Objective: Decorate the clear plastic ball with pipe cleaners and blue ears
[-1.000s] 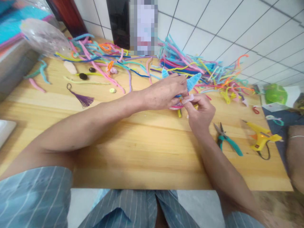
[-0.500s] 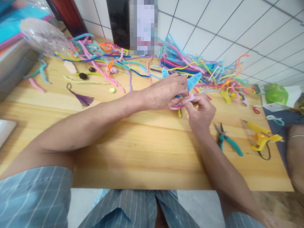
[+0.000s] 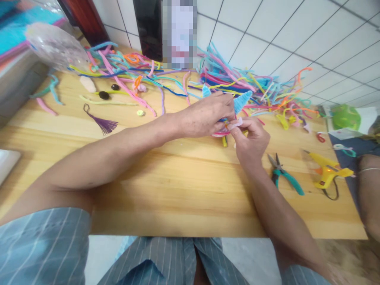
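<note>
Between my hands, above the table's middle, is a pipe-cleaner figure with two pointed light-blue ears (image 3: pixel 242 102). Its lower part shows blue, pink and yellow pieces, but most of it is covered by my fingers. My left hand (image 3: pixel 206 115) is closed over the figure from the left, palm down. From the right, my right hand (image 3: pixel 252 140) pinches a pale lilac pipe-cleaner piece (image 3: pixel 236 124) between thumb and forefinger, right against the figure's side. A short yellow stub (image 3: pixel 225 141) sticks out below.
Teal-handled pliers (image 3: pixel 286 176) and a yellow glue gun (image 3: pixel 329 170) lie to the right. Loose pipe cleaners (image 3: pixel 228 77) are heaped along the tiled wall, near a pixelated phone-like screen (image 3: pixel 179 35). A purple tassel (image 3: pixel 102 122) and black oval pieces (image 3: pixel 104 95) lie left.
</note>
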Tool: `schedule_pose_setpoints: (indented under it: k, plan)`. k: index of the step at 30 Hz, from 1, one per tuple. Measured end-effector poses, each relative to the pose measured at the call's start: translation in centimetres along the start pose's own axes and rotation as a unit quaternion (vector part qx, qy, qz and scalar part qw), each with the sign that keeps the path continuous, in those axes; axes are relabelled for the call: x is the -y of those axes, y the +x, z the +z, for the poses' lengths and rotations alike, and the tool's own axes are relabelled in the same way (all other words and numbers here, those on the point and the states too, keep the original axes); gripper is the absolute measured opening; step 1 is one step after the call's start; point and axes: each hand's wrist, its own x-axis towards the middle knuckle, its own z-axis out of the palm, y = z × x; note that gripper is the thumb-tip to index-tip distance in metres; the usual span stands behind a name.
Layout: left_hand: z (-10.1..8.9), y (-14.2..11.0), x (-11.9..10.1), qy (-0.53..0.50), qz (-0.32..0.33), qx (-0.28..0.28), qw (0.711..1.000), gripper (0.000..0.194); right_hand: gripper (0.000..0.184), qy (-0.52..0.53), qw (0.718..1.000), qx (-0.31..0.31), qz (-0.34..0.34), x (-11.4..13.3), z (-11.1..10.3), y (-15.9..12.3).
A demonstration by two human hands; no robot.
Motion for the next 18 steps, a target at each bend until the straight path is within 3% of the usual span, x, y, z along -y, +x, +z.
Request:
schedule_pose_setpoints:
  k: [18]
  plan:
    - [-0.01,-0.05,0.18,-0.013,-0.01,0.008,1.0,0.02,0.02,-0.015,1.0,0.004,0.014,0.05,-0.04,-0.03]
